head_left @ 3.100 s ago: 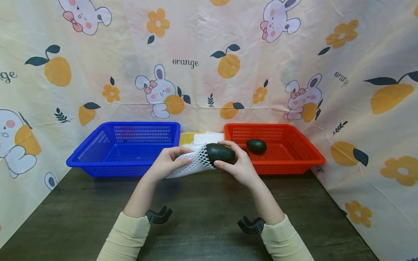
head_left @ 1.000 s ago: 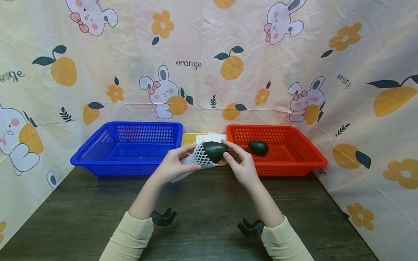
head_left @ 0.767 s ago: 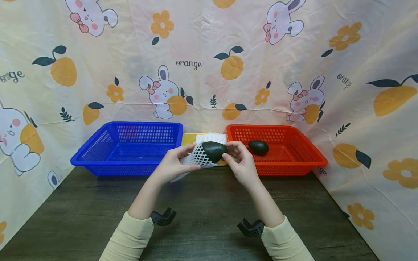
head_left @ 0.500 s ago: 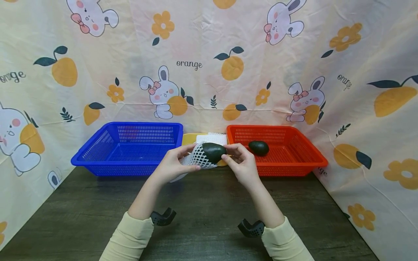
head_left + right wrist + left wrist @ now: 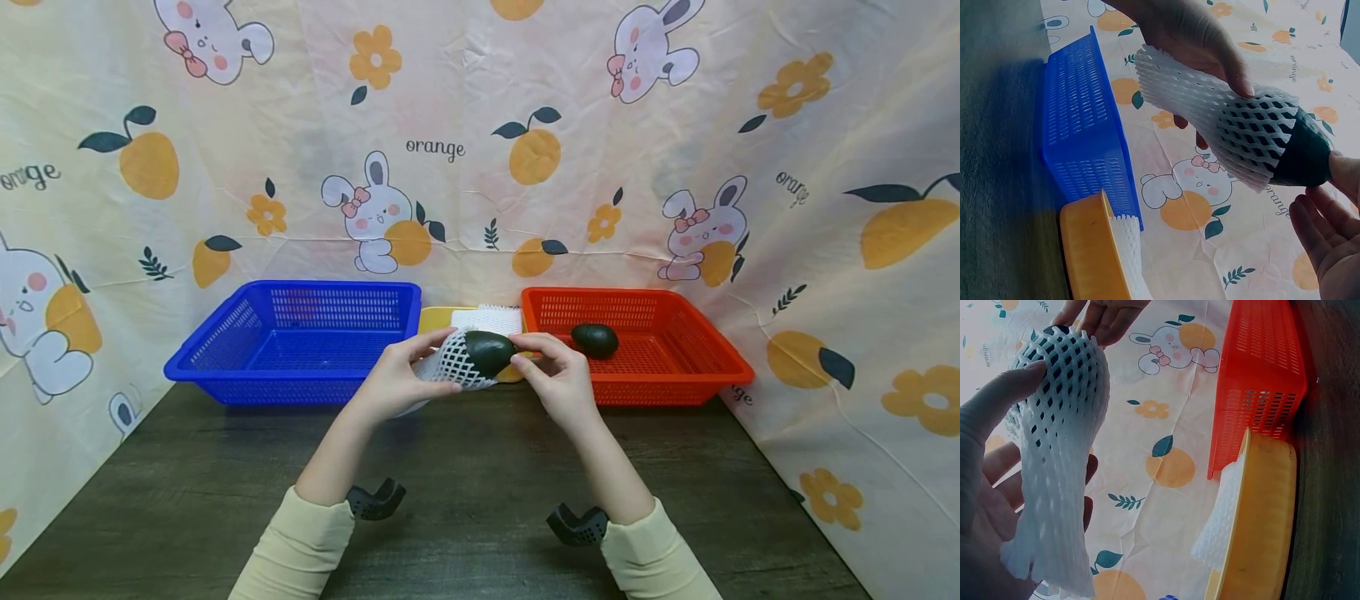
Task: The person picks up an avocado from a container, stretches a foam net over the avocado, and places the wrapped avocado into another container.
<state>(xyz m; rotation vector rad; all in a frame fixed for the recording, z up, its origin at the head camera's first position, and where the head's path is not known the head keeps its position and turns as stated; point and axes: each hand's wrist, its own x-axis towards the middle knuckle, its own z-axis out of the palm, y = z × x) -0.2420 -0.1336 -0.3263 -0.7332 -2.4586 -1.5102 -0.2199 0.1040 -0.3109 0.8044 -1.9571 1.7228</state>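
A dark green avocado (image 5: 491, 352) is partly inside a white foam net sleeve (image 5: 456, 362), held up over the table between both hands. My left hand (image 5: 395, 379) grips the sleeve around the covered end, its thumb pressing on the mesh in the left wrist view. My right hand (image 5: 558, 375) pinches the bare tip of the avocado with thumb and fingers. The right wrist view shows the mesh stretched over much of the fruit (image 5: 1304, 153), while the sleeve's loose tail (image 5: 1166, 81) runs back past the left hand.
A blue basket (image 5: 292, 392) stands at the back left. At the back right is a red basket (image 5: 667, 390) with another avocado (image 5: 595, 341) in it. Between them sits a yellow tray (image 5: 435, 318) with white foam net sleeves (image 5: 487, 318). A printed cloth hangs behind.
The avocado has gone deeper into the sleeve, leaving less of it bare. My right hand has moved from around the fruit to its tip, and the fruit has shifted slightly left.
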